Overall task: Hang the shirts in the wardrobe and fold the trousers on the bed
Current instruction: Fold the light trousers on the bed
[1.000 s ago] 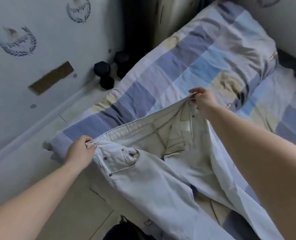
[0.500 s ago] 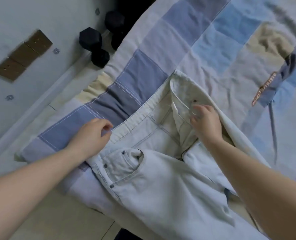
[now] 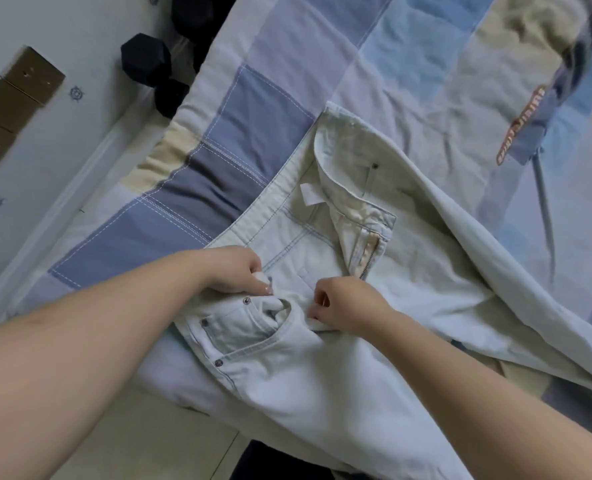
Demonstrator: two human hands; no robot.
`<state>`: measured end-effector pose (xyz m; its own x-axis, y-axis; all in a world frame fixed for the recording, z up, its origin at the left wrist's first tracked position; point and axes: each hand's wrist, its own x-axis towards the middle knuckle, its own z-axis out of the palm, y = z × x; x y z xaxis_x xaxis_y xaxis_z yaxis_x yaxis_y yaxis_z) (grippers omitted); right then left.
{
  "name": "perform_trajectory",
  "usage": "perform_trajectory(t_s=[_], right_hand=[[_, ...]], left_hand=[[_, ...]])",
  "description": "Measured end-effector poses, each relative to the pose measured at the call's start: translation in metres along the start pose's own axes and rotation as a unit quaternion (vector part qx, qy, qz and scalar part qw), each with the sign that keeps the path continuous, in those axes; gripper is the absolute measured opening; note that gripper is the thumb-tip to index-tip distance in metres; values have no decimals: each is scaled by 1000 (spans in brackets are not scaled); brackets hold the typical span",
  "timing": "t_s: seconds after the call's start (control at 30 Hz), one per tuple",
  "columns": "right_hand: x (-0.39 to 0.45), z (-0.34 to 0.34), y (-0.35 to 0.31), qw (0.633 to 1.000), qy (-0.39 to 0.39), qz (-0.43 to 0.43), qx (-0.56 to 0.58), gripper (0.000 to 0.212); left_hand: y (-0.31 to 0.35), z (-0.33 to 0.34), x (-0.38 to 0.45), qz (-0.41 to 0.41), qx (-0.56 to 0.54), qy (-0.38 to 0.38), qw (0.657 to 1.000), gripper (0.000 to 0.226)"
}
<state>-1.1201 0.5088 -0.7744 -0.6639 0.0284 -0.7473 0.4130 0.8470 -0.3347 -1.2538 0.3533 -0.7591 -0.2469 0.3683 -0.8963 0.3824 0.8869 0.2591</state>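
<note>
So the trousers (image 3: 322,393) are spread unfolded on the bed (image 3: 253,133); the left hand (image 3: 234,271) and right hand (image 3: 343,308) are each pinched shut on waistband cloth near 6 o'clock. Folding isn't started, and no shirts are seen.

Soft, even daylight, rather dim and cool, with no glare. Shadows are faint, gathering in the folds of the trousers (image 3: 322,375). Wide-angle bending curves the far edges; the wall (image 3: 62,29) at left is slightly blurred.

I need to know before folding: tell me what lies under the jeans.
The jeans lie on the patchwork quilt at the bed's edge; both hands pinch the fabric near the front pocket. Anything beneath the denim is covered.
</note>
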Motion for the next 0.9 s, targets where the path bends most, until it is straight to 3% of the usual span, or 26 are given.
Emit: perform_trajectory(t_s=[0.07, 0.13, 0.17, 0.23, 0.3, 0.37, 0.43, 0.5, 0.57, 0.63, 0.7, 0.77, 0.83, 0.9], right_hand=[[-7, -1, 8, 989, 123, 1, 79, 13], [-14, -5, 13, 949, 249, -15, 195, 12], [-16, -8, 16, 922, 304, -21, 237, 12], [-10, -10, 26, 881, 387, 7, 273, 34], [6, -11, 40, 858, 378, 113, 328, 60], [21, -13, 52, 808, 315, 217, 449, 71], [30, -15, 60, 763, 270, 247, 532, 51], [33, -16, 66, 758, 244, 229, 559, 17], [33, -16, 68, 771, 220, 202, 563, 15], [27, -20, 66, 776, 228, 167, 564, 17], [18, -29, 58, 751, 277, 138, 583, 14], [9, -35, 50, 703, 331, 121, 617, 10], [2, -41, 42, 671, 386, 98, 625, 11], [-3, -47, 33, 663, 443, 57, 600, 14]], left_hand=[[-5, -2, -3, 64, -153, 125, 978, 27], [-8, -4, -7, 96, -287, 241, 922, 33], [-9, -4, -6, 92, -307, 278, 906, 34], [-11, 0, -1, 63, -284, 309, 905, 31], [-16, 6, 9, 19, -279, 276, 920, 26], [-15, 7, 20, -15, -271, 241, 932, 38], [-5, -2, 26, -15, -229, 239, 944, 49], [9, -15, 29, 29, -253, 191, 948, 60], [21, -27, 29, 80, -292, 90, 949, 81], [29, -39, 28, 124, -268, 3, 955, 88], [34, -49, 25, 158, -247, -54, 954, 83], [38, -54, 22, 169, -250, -69, 951, 65], [40, -55, 21, 161, -234, -34, 958, 41], [39, -52, 22, 155, -228, 50, 960, 21]])
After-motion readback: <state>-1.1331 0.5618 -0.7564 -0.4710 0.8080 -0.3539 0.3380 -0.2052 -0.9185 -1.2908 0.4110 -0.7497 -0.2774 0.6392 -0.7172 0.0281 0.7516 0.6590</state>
